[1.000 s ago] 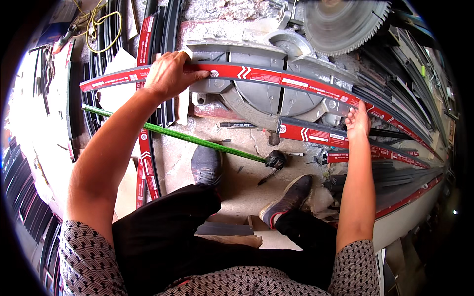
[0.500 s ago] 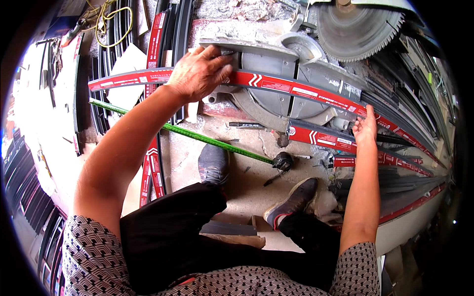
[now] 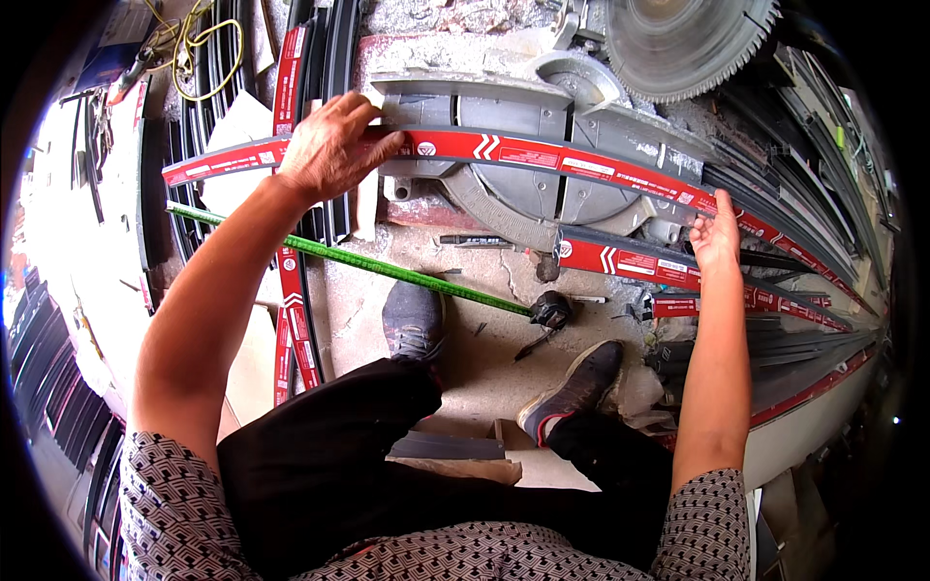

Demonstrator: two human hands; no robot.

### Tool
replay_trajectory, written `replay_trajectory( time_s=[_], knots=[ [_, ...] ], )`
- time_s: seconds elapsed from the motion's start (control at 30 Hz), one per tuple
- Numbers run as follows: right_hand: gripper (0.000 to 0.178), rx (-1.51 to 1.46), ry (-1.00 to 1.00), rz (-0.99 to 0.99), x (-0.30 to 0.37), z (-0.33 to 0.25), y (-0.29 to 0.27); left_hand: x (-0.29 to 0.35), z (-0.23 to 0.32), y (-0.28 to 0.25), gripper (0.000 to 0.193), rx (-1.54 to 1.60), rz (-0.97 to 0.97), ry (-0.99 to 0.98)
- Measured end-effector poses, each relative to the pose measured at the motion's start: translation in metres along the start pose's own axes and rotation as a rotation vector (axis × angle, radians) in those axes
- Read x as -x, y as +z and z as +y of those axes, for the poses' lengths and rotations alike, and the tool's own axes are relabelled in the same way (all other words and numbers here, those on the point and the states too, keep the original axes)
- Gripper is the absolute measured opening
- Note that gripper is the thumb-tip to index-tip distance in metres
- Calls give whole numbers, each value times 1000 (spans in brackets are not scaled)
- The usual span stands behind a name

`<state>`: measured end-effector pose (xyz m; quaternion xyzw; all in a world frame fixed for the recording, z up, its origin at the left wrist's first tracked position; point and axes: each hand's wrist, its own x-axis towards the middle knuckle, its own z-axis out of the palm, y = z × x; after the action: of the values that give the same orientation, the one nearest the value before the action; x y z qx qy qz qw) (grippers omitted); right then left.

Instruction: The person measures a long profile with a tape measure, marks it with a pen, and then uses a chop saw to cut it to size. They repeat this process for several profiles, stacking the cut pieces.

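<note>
Red strip [image 3: 528, 152], one, pinched by left fingers [image 3: 346, 107]; right fingers [image 3: 723, 203], grip unclear; one blade [image 3: 683, 48].

Red strip [image 3: 531, 153] — white double chevrons [image 3: 487, 146]

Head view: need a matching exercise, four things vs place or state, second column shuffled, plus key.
Things
1. Saw blade
2. Left hand
3. Tape measure
4. Right hand

Place or state
A. Pulled out long and green, ending in a black case
B. Over the red strip, towards its left end
C. Round and toothed, at the picture's top edge
D. At the red strip's lower edge, in the right half of the picture

Pairs: 1-C, 2-B, 3-A, 4-D
</note>
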<state>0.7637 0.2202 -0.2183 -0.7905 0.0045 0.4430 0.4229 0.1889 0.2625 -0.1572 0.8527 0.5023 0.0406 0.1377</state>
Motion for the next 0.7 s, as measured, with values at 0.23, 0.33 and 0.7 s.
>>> replay_trajectory(
  time_s=[0.23,0.33,0.7],
  knots=[
    [38,-19,22,18,-2,0,1,-18,30,7,54,-89,44,73],
    [38,-23,27,-9,-3,0,1,-10,27,8,53,-119,43,26],
    [38,-26,1,-1,1,-5,6,3,-4,6,63,-35,-24,-159]
  ],
)
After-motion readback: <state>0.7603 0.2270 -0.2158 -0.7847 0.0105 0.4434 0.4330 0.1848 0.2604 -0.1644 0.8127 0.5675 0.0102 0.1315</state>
